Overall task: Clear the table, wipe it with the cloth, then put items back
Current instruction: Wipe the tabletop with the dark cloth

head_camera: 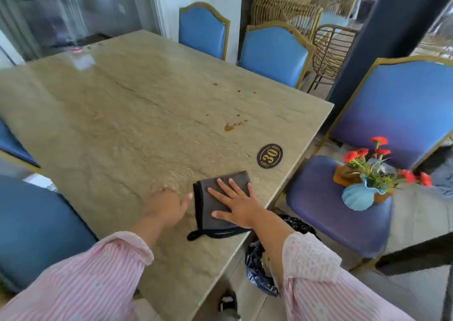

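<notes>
A folded grey cloth with a black edge lies near the front right corner of the stone table. My right hand presses flat on it with fingers spread. My left hand rests on the tabletop just left of the cloth, fingers relaxed and blurred. Brown spill stains mark the table beyond the cloth. A dark oval plaque reading 30 sits near the right edge. A blue vase with red flowers and a wooden holder stand on the seat of the blue chair at right.
Blue chairs line the far right side, and another blue chair stands at the near left. A dark plastic bag lies under the table's corner. Wicker chairs stand behind. A glass wall is at the far left.
</notes>
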A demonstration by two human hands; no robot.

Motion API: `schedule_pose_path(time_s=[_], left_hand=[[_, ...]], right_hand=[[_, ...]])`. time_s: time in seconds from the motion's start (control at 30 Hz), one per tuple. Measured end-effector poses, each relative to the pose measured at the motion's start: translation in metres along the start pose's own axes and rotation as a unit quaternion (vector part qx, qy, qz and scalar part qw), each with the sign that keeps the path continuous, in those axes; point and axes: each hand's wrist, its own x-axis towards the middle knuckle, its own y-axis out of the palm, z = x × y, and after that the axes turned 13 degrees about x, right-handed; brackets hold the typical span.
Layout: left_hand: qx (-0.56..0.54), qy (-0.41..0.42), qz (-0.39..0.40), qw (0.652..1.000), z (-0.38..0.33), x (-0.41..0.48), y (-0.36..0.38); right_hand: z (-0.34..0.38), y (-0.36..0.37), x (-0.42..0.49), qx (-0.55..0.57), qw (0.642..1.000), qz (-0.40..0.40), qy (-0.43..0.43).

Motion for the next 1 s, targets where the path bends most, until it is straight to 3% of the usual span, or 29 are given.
schedule_pose_path(time_s=[0.17,0.3,0.33,0.4,0.47,0.5,0.6,0.73,1.0], left_hand=[[0.003,-0.035,-0.007,0.999,-0.017,0.018,-0.026],[-0.065,-0.142,0.076,0.985,-0.016,0.046,-0.058],[-0.095,-0.164,0.078,0.979,-0.018,0.053,-0.066],[-0.140,-0.171,0.003,0.975,-0.031,0.068,-0.078],[-0.152,-0.127,-0.076,0.977,-0.059,0.078,-0.080],[-0.163,-0.094,-0.081,0.979,-0.077,0.080,-0.080],[-0.182,-0.058,-0.042,0.981,-0.137,0.084,-0.073],[-0.189,-0.126,-0.041,0.973,-0.163,0.092,-0.062],[-0.227,-0.203,-0.092,0.948,-0.118,0.162,-0.070]], right_hand=[[-0.031,-0.037,0.050,-0.021,0.999,0.023,-0.034],[-0.047,-0.066,0.074,-0.002,0.995,0.076,-0.069],[-0.050,-0.074,0.076,0.043,0.992,0.089,-0.076],[-0.060,-0.093,0.080,0.226,0.969,0.070,-0.069],[-0.076,-0.115,0.079,0.380,0.924,-0.026,-0.047],[-0.088,-0.124,0.078,0.392,0.914,-0.089,-0.041],[-0.133,-0.145,0.081,0.289,0.936,-0.202,-0.020],[-0.183,-0.166,0.101,0.160,0.971,-0.174,0.025],[-0.231,-0.181,0.138,-0.008,0.989,-0.137,0.059]])
